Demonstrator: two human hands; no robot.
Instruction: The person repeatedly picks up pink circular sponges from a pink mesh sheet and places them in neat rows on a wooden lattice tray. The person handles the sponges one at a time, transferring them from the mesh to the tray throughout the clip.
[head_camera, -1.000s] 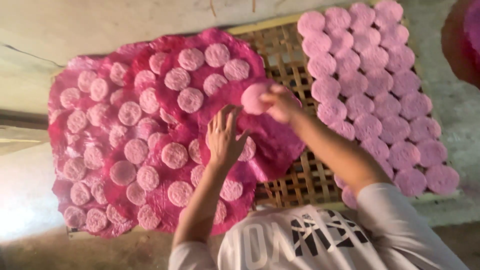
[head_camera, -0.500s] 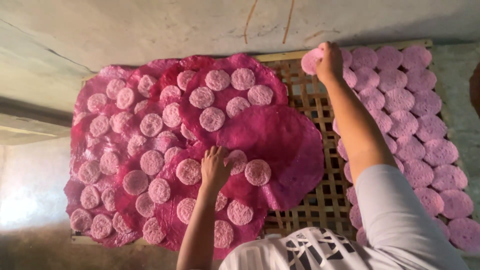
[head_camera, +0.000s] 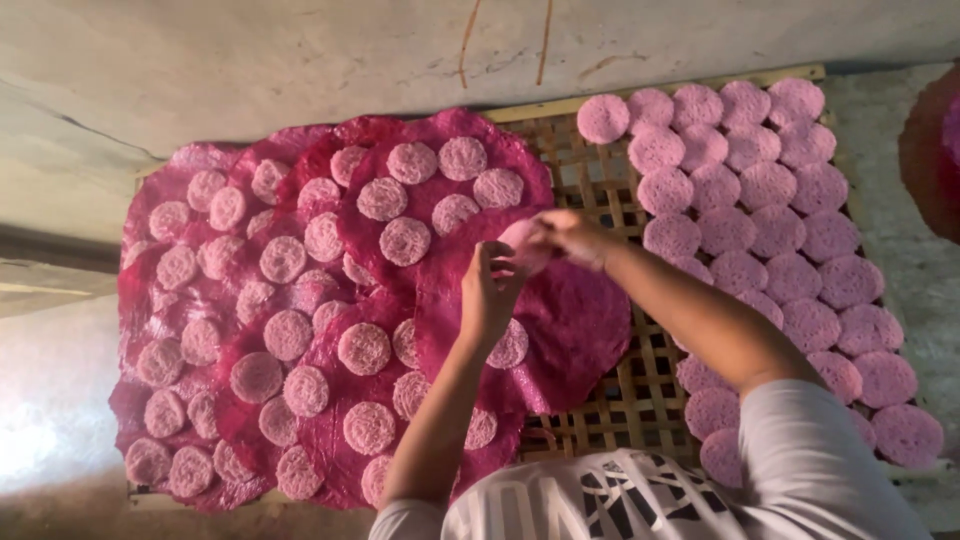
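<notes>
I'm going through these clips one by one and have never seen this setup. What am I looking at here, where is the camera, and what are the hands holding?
There is no machine: a person works with two bare hands, filmed by a camera worn on their head, looking down. Below lies a woven bamboo tray. Its left part is covered with large dark pink sheets carrying small pale pink round discs. On its right part, more discs lie packed in rows directly on the lattice. The right hand and the left hand meet over the sheets, together holding one pale pink disc between the fingertips.
</notes>
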